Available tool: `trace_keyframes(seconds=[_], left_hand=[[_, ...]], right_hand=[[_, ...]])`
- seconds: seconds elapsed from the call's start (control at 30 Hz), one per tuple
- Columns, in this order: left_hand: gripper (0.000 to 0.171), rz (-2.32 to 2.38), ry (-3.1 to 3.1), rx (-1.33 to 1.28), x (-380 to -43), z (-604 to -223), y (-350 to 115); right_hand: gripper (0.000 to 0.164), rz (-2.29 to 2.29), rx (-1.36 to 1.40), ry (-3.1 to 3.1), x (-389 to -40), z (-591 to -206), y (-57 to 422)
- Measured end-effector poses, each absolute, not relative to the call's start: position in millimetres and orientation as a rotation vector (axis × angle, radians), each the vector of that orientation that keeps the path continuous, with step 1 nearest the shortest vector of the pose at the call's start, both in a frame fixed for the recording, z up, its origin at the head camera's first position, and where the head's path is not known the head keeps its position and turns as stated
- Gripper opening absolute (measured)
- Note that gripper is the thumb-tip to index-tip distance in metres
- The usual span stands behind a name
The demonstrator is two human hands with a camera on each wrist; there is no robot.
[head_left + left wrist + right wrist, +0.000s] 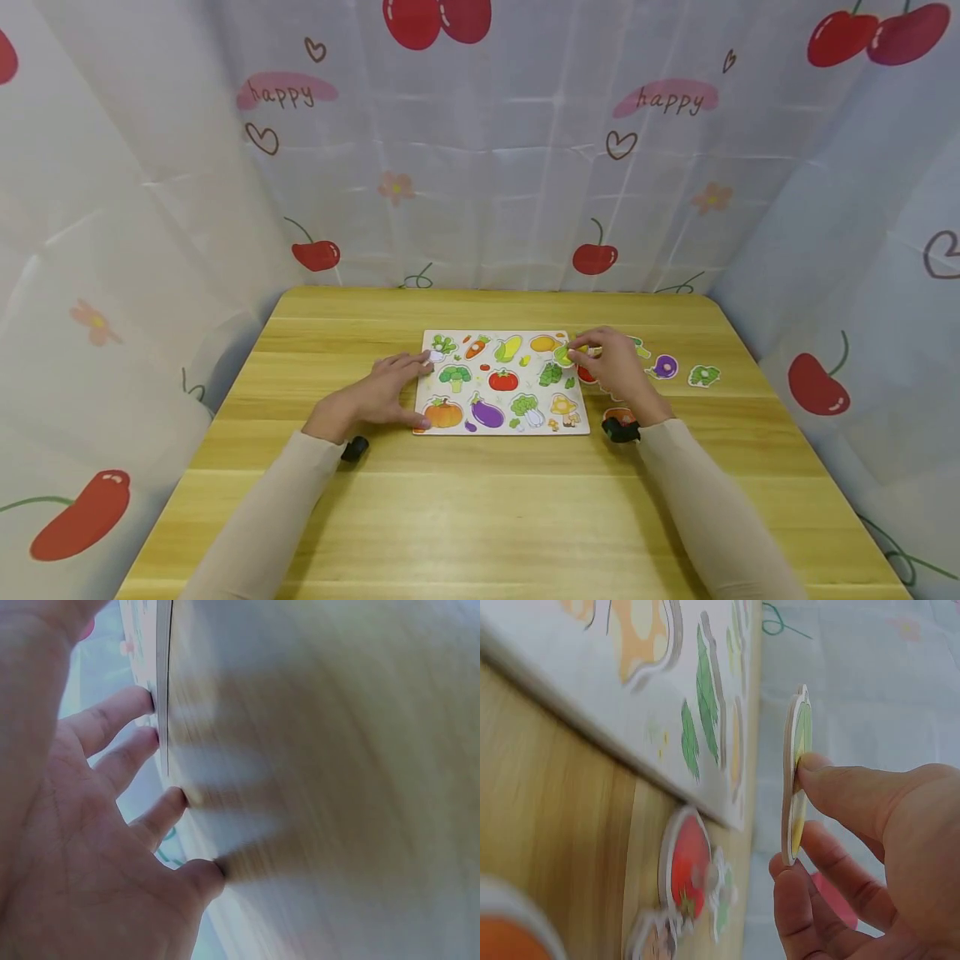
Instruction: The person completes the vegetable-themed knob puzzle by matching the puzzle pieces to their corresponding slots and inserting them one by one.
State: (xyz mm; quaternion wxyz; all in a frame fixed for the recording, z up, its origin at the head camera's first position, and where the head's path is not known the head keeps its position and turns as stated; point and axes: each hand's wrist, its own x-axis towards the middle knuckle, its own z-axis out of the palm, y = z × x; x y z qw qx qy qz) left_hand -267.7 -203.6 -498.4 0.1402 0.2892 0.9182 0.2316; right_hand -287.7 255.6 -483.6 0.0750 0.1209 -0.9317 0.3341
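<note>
A white vegetable puzzle board lies flat on the wooden table, with pictures such as a tomato, broccoli, pumpkin and eggplant. My left hand rests at its left edge, the fingers spread and fairly straight; in the left wrist view, fingertips touch the board's side and the tabletop. Between thumb and fingers, my right hand pinches a thin yellow-and-green corn puzzle piece. That piece is held on edge, raised above the board's upper right corner, not touching it in the right wrist view.
Loose pieces lie right of the board: a tomato piece, a purple eggplant piece, a green leafy piece and an orange piece, partly under the right wrist. A printed curtain stands behind the table.
</note>
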Motion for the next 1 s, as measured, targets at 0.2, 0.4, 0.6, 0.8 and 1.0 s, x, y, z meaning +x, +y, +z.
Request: trace_keyframes(seconds=[0.2,0.4,0.6,0.8,1.0], left_hand=[[0.111,0.678,2.648,0.833,-267.7,-498.6,-203.1],[0.111,0.674,2.649,0.824,-267.6,-497.6,-202.2],[0.111,0.684,2.642,0.808,-265.8,-496.4,-201.9],[0.111,0.691,2.644,0.809,-265.4,-496.8,-202.4],[0.114,0.709,2.644,0.838,-269.2,-502.7,-204.7]], right_hand=[[0.016,1.008,0.395,-2.806,-300.7,-486.8,231.4],[0.018,1.072,0.405,-2.825,-309.1,-491.5,215.1],[0.015,1.112,0.410,-2.830,-314.6,-496.7,203.7],[0.014,1.123,0.401,-2.826,-317.9,-497.0,192.0],[0.013,1.118,0.455,-2.808,-324.7,-502.3,182.8]])
